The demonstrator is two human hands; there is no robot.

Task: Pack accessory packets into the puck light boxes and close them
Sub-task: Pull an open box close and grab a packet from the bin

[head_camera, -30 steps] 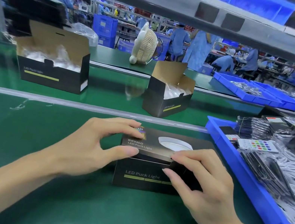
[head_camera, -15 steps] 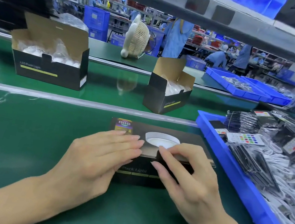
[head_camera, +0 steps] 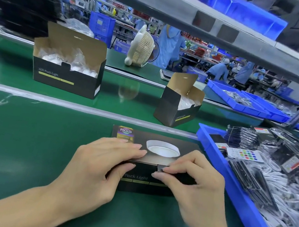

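Head view: open boxes [head_camera: 66, 70] beyond hands [head_camera: 99, 166].

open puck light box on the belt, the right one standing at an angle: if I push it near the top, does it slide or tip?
The angled open box probably tips before sliding: it looks taller than its visible footprint, with its lid flap raised. Likely light, since only bagged white contents show at the top. Its cardboard walls should flex under a pinch. The green belt looks smooth, so a low push may slide it.

We see a black puck light box [head_camera: 153, 178] lying closed on the green surface [head_camera: 29, 142]; two open boxes [head_camera: 65, 78] [head_camera: 175, 110] stand behind it.
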